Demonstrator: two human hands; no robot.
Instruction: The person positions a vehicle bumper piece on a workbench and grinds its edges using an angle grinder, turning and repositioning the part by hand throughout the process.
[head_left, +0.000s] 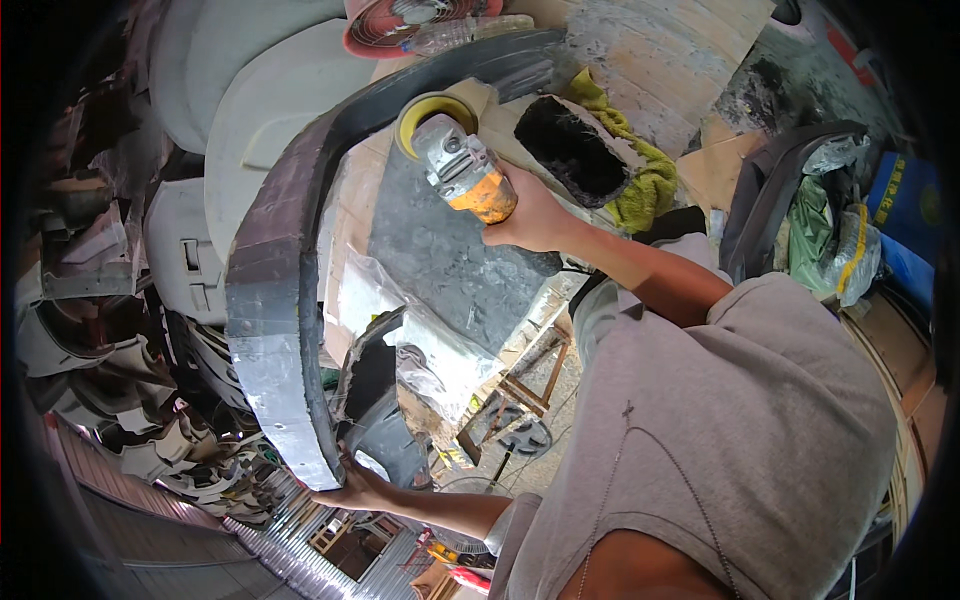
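Cluttered workshop, view tilted hard; worktable (440, 250) with a grey worn top, stacks of pale moulded panels (250, 110) and scrap trim around it. Nearest: the person's grey shirt (740, 440) fills the lower right. Left hand (352, 490) low in frame, fingers curled around the lower end of the curved dark panel (275, 290), gripping its edge. The panel is a long arched strip, dark grey with patches of lighter sanded surface; its long axis runs from the left hand up the frame, then bends right along the top toward the far side of the table (500, 60). Lower end points down at the person, upper end points right. Farther: right hand (535, 215) wrapped shut around the orange body of the angle grinder (465, 170), fingers closed on the handle. The grinder's axis points up-left; its yellow disc (432, 115) sits at or just beside the panel's inner curve, contact not clear. Past it: black rough block (575, 150) lying on a yellow-green rag (640, 170). Far top: red fan (400, 25).
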